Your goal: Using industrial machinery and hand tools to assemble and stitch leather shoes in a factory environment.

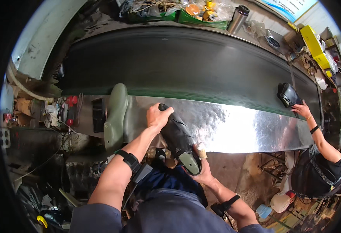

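Head view: left hand (157, 116) curled narrow around the far end of a black shoe upper (176, 131), thumb across its top. Right hand (202, 173) cupped around the near end, where an olive-green shoe last (189, 162) shows from the upper. Short tan cylindrical item (201, 150) with whitish tip at the right fingers; tool or finger wrap, cannot tell. Upper lies aslant over the near edge of a shiny metal bench (213, 120), partly past it. To its left, apart: a bare green last (117, 112), with a flat black slab (98, 115) just beside. Beyond the bench, a black conveyor belt (170, 62). At far right, a co-worker's hand (302, 110) touches a black shoe piece (289, 94).
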A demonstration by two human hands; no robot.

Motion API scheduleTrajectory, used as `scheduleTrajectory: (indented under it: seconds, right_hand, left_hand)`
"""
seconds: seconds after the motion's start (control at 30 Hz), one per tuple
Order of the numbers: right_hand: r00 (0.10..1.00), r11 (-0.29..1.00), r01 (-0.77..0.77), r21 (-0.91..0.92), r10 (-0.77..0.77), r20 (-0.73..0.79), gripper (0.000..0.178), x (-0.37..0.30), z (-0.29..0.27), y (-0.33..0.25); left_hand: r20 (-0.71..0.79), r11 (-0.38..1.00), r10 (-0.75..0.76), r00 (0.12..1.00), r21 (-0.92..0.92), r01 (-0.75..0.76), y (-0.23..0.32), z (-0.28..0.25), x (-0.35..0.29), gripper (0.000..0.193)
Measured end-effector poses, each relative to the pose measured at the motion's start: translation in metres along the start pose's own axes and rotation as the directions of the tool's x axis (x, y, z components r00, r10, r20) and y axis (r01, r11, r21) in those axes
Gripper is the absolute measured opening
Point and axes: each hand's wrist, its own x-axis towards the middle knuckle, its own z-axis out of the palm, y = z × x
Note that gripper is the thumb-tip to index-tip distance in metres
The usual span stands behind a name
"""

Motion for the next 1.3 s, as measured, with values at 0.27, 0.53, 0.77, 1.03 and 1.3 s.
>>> scheduleTrajectory:
  seconds: [0.27,0.53,0.77,1.03,1.3]
  right_hand:
    - [0.924,0.787,-0.378,0.488,0.358,0.137,0.105,0.089,-0.033,-0.149]
    - [0.925,0.928,-0.316,0.199,0.254,0.284,0.076,0.109,0.081,-0.236]
    - [0.846,0.964,-0.138,0.225,-0.003,0.533,0.046,0.056,0.226,-0.262]
    - [0.597,0.797,-0.443,0.412,-0.081,0.798,0.045,-0.018,0.39,-0.315]
    - [0.551,0.789,-0.461,0.405,-0.103,0.828,0.046,-0.044,0.463,-0.308]
  left_hand:
    - [-0.099,0.826,0.145,0.984,-0.536,-0.176,0.053,-0.114,-0.046,0.02]
    - [-0.555,0.748,0.129,0.822,-0.489,-0.448,0.008,-0.26,-0.149,0.016]
    - [-0.724,0.889,-0.165,0.67,-0.403,-0.217,-0.086,-0.37,-0.284,0.037]
    - [-0.962,0.864,0.093,-0.257,-0.05,0.502,-0.306,-0.495,-0.474,0.092]
    - [-0.918,0.97,-0.159,0.363,-0.214,-0.117,-0.368,-0.451,-0.51,0.094]
